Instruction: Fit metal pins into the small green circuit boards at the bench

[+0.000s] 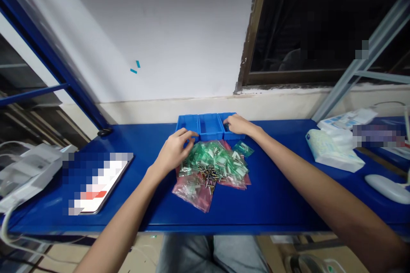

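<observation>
My left hand (177,148) hovers at the left edge of a heap of small green-tinted plastic bags (218,155), beside the front of the left blue bin (188,123). Its fingers are loosely bent, thumb apart from them, and nothing shows in its grasp. Over the right blue bin (235,136), my right hand (236,124) has its fingers curled down inside. What they hold, if anything, is too small to make out. Loose metal pins or screws (209,173) lie amid the bags, with pink plastic bags (201,198) under and in front of them.
Between the outer bins stands a middle blue bin (209,126). One green bag (244,148) lies apart at the heap's right. A phone or tablet (109,183) is on the blue table's left; a tissue pack (333,149) and white mouse-like object (387,188) are right.
</observation>
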Tool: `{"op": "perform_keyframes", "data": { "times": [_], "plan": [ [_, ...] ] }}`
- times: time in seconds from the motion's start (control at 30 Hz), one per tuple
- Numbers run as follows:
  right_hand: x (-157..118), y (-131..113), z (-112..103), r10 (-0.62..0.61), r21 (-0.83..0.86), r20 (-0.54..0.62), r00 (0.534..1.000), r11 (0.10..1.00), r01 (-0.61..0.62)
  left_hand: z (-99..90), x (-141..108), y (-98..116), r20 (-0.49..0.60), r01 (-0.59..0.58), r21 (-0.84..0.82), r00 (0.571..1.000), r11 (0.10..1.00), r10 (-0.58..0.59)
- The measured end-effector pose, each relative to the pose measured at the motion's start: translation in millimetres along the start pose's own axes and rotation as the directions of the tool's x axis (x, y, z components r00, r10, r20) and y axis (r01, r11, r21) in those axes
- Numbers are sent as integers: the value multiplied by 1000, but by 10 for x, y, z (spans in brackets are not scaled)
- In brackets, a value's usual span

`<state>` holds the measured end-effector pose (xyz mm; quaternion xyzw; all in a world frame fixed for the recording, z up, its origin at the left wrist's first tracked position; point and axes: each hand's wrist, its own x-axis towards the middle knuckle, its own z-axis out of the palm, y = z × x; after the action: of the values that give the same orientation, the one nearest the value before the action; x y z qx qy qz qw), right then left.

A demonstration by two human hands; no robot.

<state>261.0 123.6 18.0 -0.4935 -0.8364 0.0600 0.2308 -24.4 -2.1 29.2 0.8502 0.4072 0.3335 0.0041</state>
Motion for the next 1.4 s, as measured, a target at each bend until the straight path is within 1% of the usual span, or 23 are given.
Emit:
{"op": "perform_keyframes", "data": {
  "times": [0.07,0.13,0.2,0.23,0.3,0.33,0.37,0.4,0.47,0.53,0.63,0.7,0.87,1.0,1.07,1.17,1.23,1.3,1.4],
  "plan": [
    [-42,-22,-43,0,4,-20,1000,1000,0,-46,-41,7,-20,1,-12,1000,1000,-1],
    [-171,-105,-118,-16,1,-88,996,1000,17,-125,-96,66,-26,25,-44,999,999,-26],
    [-384,-263,-196,-69,-14,-231,971,998,67,-203,-197,176,-3,64,-95,998,993,-64],
    [-512,-368,-226,-95,-16,-284,954,995,95,-229,-270,246,11,88,-128,996,988,-87],
    [-776,-608,-252,-141,26,-344,928,987,159,-237,-445,404,46,138,-188,990,972,-132],
    [-895,-731,-248,-184,53,-330,926,976,213,-217,-537,485,58,160,-212,987,964,-151],
    [-997,-847,-235,-232,83,-289,929,960,266,-183,-622,563,64,168,-231,985,958,-157],
    [-1078,-952,-215,-296,105,-221,929,940,324,-140,-697,634,67,176,-232,984,957,-165],
    [-1177,-1112,-165,-417,116,-88,905,898,425,-47,-799,745,66,177,-175,984,969,-168],
    [-1217,-1201,-119,-491,83,-15,871,867,491,28,-838,810,63,172,-83,984,982,-167],
    [-1243,-1233,-86,-539,-11,16,842,842,539,84,-825,843,68,163,-22,985,986,-161],
    [-1262,-1227,-87,-552,-48,24,834,832,552,101,-807,848,61,163,-29,985,986,-161],
    [-1292,-1228,-100,-565,-81,34,824,820,566,169,-778,850,3,193,-18,981,981,-193],
    [-1297,-1238,-77,-570,-99,27,821,816,569,217,-727,834,-1,159,57,987,986,-159],
    [-1299,-1240,-53,-567,-106,19,823,818,566,210,-690,828,17,139,95,990,986,-141],
    [-1294,-1241,-13,-525,-95,-33,850,849,520,155,-618,821,66,111,113,991,987,-118],
    [-1279,-1238,0,-474,-42,-81,877,880,473,106,-554,815,77,100,90,991,991,-107],
    [-1255,-1231,-5,-428,51,-115,897,899,435,65,-477,800,52,86,48,995,995,-89],
    [-1216,-1219,-29,-371,188,-135,919,901,392,35,-351,758,-10,65,-47,998,997,-65]
  ]
}}
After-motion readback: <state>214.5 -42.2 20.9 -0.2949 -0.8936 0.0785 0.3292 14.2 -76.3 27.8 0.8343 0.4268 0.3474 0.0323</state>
